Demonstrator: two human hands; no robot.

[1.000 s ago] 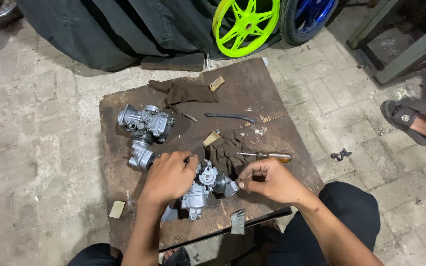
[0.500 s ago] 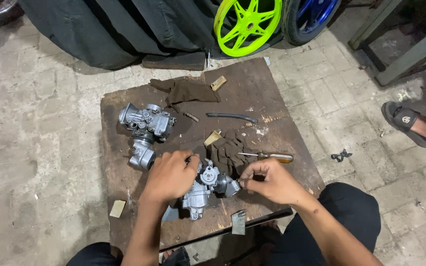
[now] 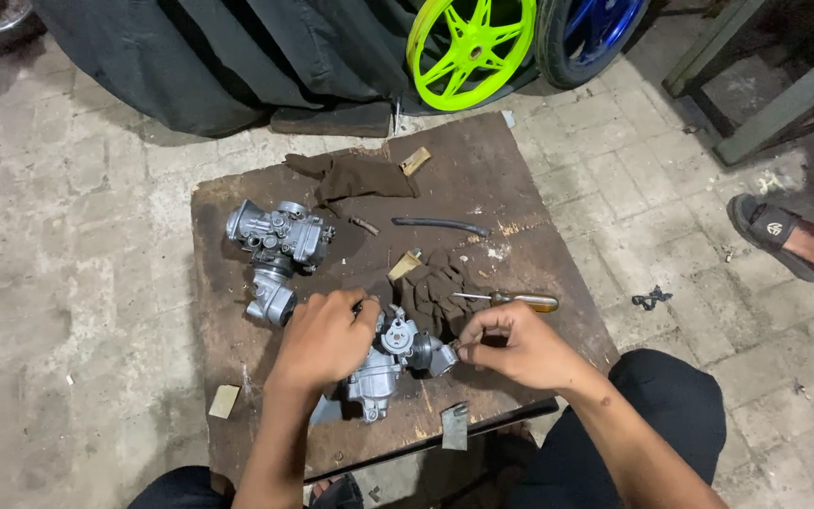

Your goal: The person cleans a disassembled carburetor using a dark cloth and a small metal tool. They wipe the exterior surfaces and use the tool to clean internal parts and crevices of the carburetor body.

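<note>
Left hand (image 3: 324,337): fingers grasping the silver carburetor (image 3: 390,363) body.
Right hand (image 3: 518,346): fingers pinching its right end.
Screwdriver (image 3: 511,300): just beyond right fingers, on worktop (image 3: 482,179).

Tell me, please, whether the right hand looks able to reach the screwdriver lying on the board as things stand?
Probably yes. The screwdriver lies just beyond the right hand on the board, with nothing lying over it. The brown glove sits beside its tip. The hand is pinching the carburetor, so it would have to let go.
</note>
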